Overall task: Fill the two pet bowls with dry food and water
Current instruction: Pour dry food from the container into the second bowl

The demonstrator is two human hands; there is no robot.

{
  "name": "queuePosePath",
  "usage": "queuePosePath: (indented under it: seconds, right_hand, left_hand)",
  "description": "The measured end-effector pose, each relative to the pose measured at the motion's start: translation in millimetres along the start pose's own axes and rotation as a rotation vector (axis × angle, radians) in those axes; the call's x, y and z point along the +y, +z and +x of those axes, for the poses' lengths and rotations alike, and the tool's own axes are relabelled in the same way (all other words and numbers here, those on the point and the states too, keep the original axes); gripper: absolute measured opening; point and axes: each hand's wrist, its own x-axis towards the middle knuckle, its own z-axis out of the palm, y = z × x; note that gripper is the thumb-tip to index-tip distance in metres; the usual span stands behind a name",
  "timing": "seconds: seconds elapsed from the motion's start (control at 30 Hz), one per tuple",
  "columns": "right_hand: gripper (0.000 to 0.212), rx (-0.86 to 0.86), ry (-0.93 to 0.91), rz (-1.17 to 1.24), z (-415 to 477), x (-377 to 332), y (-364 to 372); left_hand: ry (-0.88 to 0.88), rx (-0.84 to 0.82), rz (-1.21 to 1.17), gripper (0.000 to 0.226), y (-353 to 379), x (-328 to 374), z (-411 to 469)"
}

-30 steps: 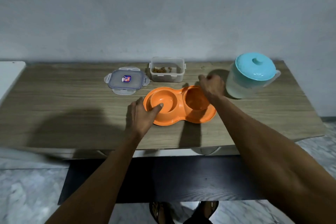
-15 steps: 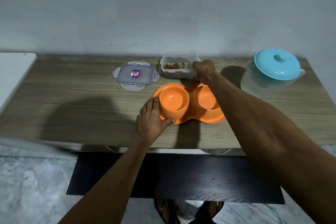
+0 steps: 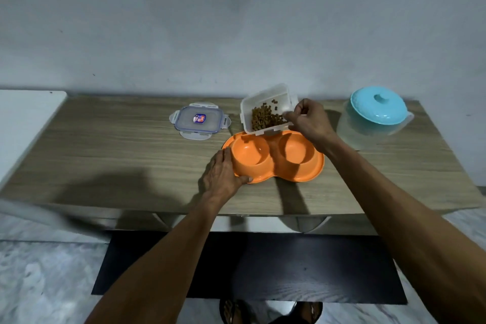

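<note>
Orange plastic double pet bowl [image 3: 273, 166] lies on the wooden table [image 3: 118, 155], light and likely slippery; left hand [image 3: 224, 172] braces its left rim, fingers flat together; behind it, tilted clear plastic kibble tub [image 3: 263, 113], stiff-walled, pinched at its right edge by right hand [image 3: 310, 121]

One label shows — a small sticker [image 3: 200, 118] in the middle of the clear lid [image 3: 188, 123], which lies flat on the wooden table [image 3: 118, 144], just left of the tilted food container [image 3: 263, 101]. The sticker is printed in blue, red and white, with what looks like a logo or picture on it, but its lettering is too small and blurred to make out — no word, brand or number on it can be read
</note>
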Motion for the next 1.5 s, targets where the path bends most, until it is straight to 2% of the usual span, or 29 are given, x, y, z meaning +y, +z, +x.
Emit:
queuePosePath:
  seconds: [0.23,0.57,0.7,0.9,1.5]
  right_hand:
    - [0.028,0.02,-0.293,-0.289,-34,-3,1]
    - [0.036,-0.028,-0.609,-0.44,-53,16,13]
    - [0.041,-0.068,-0.66,-0.504,-58,20,16]
    - [0.03,-0.074,-0.691,-0.567,-58,23,16]
    - [0.032,-0.149,-0.892,-0.709,-63,15,16]
  left_hand:
    - [-0.01,-0.004,0.001,0.112,-3,3,-2]
    - [-0.026,-0.009,-0.032,0.109,-3,5,-1]
    - [-0.028,0.006,-0.02,0.109,-2,5,-1]
    - [-0.03,0.02,0.004,0.106,-2,6,0]
    - [-0.048,0.006,0.013,0.1,-1,6,2]
